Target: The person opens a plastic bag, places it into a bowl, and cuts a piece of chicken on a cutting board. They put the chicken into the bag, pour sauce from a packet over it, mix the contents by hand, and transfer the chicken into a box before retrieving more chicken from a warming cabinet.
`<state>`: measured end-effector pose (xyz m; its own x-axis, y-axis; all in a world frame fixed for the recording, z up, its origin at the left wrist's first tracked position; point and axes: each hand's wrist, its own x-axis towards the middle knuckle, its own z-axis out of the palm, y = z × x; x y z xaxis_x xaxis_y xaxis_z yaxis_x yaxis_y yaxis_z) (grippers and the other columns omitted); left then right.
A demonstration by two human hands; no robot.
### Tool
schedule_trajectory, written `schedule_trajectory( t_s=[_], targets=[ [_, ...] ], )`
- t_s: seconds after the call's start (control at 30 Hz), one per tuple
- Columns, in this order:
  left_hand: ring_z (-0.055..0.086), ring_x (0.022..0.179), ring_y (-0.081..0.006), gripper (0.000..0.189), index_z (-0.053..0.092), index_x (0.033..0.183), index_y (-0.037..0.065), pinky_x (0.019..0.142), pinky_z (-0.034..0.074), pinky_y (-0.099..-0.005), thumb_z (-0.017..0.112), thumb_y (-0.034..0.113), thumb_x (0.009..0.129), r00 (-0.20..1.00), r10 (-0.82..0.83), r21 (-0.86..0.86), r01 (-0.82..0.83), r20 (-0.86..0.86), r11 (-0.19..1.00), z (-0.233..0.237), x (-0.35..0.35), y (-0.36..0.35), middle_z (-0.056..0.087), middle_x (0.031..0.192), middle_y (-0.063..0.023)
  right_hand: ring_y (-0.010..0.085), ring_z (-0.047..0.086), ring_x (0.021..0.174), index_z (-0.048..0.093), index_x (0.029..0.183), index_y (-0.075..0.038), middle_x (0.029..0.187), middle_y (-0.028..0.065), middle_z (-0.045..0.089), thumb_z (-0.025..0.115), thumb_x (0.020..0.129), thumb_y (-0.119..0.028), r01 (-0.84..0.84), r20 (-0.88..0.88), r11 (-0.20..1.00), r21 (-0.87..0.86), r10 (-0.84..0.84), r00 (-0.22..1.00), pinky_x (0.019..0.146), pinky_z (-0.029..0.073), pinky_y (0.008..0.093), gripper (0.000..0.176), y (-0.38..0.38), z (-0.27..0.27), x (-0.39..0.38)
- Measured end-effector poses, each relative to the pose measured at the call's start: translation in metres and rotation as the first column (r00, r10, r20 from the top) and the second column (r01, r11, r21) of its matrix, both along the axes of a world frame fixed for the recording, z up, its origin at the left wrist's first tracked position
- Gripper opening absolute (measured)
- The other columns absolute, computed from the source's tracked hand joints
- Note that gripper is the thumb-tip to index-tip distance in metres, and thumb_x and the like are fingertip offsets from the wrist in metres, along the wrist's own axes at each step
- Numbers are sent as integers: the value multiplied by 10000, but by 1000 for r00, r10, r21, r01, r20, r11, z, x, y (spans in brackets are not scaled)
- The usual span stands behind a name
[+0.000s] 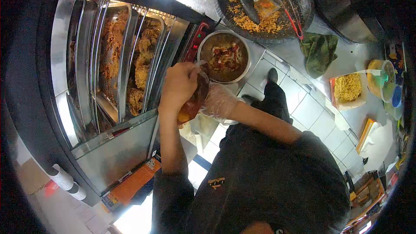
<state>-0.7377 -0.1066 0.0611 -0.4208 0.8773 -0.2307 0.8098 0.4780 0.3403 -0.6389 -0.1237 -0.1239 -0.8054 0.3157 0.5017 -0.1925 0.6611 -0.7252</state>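
Observation:
A clear plastic bag of dark red sauce (193, 104) hangs beside the display cabinet. My left hand (178, 82), bare, is closed with its fingers pinching the bag's gathered top. My right hand (219, 101) wears a clear plastic glove and is closed against the bag's right side; its fingertips are partly hidden. Just beyond both hands stands a round metal bowl (249, 56). Brown liquid with pale pieces and red sauce (224, 56) fills much of it.
At left, a lit glass cabinet holds metal trays of fried chicken (143, 67). A large stone mortar (310, 11) with crumbs, a pestle (248, 4) and red-handled tongs (298, 29) stands behind the bowl. A green cloth (318, 52) and a box of noodles (348, 88) lie rightward.

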Motion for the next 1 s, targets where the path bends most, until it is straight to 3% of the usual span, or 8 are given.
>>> schedule_trajectory(
  t_s=[0.2, 0.33, 0.43, 0.5, 0.7, 0.83, 0.9, 1.0],
  targets=[
    [631, 799, -456, 119, 678, 915, -7, 678, 502, -463, 604, 85, 897, 998, 52, 140, -54, 20, 989, 16, 7, -30, 642, 826, -259, 317, 647, 919, 703, 868, -33, 846, 134, 696, 623, 757, -191, -161, 267, 984, 76, 136, 954, 807, 530, 427, 210, 30, 63, 41],
    [645, 795, -441, 113, 682, 951, 2, 648, 509, -427, 601, 64, 904, 999, 30, 242, -23, -26, 970, 16, 5, -57, 649, 829, -254, 340, 636, 928, 686, 898, -2, 873, 162, 686, 623, 763, -202, -223, 443, 959, 173, 127, 888, 810, 529, 433, 249, 7, 22, 43],
    [653, 773, -428, 118, 682, 976, -6, 633, 511, -393, 604, 56, 913, 993, 109, 211, -115, 39, 971, 18, 8, -72, 659, 840, -246, 347, 638, 925, 661, 952, 25, 906, 191, 673, 630, 761, -198, -101, 285, 993, -66, 116, 952, 828, 530, 436, 294, -3, 4, 53],
    [670, 702, -379, 119, 678, 959, -21, 608, 499, -359, 608, 68, 925, 995, 101, 304, -104, 28, 947, 10, 8, -85, 659, 813, -233, 344, 644, 937, 625, 1025, 40, 948, 206, 665, 616, 790, -172, -180, 573, 983, -45, 173, 801, 828, 535, 453, 316, 2, 18, 62],
    [628, 665, -246, 165, 679, 930, -34, 633, 477, -337, 585, 100, 951, 955, 224, 441, -288, 193, 850, -3, 16, -108, 634, 736, -163, 367, 655, 969, 597, 1090, 18, 1013, 218, 659, 595, 844, -170, -179, 669, 964, -198, 267, 694, 806, 549, 483, 310, 31, 53, 88],
    [571, 660, -237, 185, 676, 925, -40, 635, 458, -354, 567, 105, 959, 988, 145, 510, -149, 48, 847, -4, 14, -99, 605, 728, -137, 374, 654, 996, 585, 1113, 8, 1028, 222, 657, 593, 850, -163, -54, 710, 968, -245, 217, 670, 826, 549, 482, 314, 35, 40, 93],
    [528, 649, -225, 186, 673, 913, -47, 612, 430, -354, 560, 94, 958, 987, 155, 600, -154, 50, 785, 0, 17, -94, 584, 735, -133, 372, 630, 1013, 558, 1095, -1, 1048, 200, 617, 460, 979, -148, -160, 764, 971, -177, 238, 599, 888, 516, 472, 211, 46, 48, 103],
    [522, 643, -220, 181, 675, 906, -48, 602, 412, -342, 567, 90, 951, 988, 120, 624, -154, 97, 766, 15, 15, -81, 592, 735, -127, 396, 661, 969, 622, 990, 39, 966, 226, 676, 558, 863, -117, -61, 691, 973, -222, 201, 695, 840, 544, 492, 211, 52, 36, 115]
  ],
)
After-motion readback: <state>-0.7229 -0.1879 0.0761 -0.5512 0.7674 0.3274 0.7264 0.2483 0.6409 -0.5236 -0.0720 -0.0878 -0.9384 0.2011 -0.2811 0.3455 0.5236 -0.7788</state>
